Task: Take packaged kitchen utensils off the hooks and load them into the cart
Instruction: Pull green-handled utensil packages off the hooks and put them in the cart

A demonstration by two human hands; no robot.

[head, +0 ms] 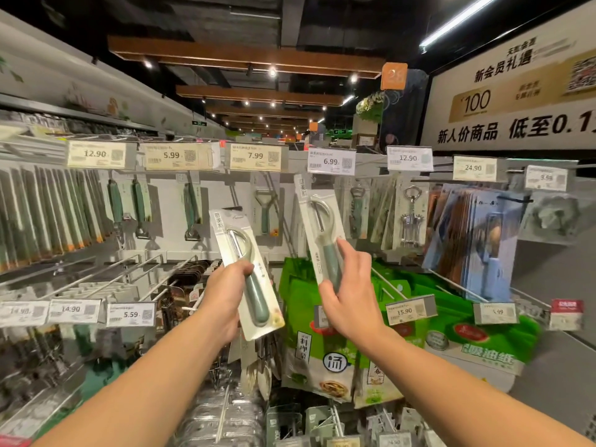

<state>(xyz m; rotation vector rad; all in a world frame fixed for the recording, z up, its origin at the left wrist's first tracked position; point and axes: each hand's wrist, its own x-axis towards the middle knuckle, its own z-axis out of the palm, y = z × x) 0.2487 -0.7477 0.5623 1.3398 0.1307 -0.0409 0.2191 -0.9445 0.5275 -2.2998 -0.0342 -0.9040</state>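
Before hooks: L hand (225, 295) & R hand (350, 295) each grip upright peeler pack (246, 272), blades up.

Two carded peelers, one in the left hand (225, 293) and one in the right hand (350, 298), crowd the middle of a packed utensil display. Open air lies between the two packs. Bare hook rods (106, 274) jut forward at lower left, with gaps between them. Green paper packs (322, 324) bulge out just below the right hand. A row of price tags (254, 156) overhangs the top hooks, and hanging corkscrew cards (409, 217) fill the wall to the right.
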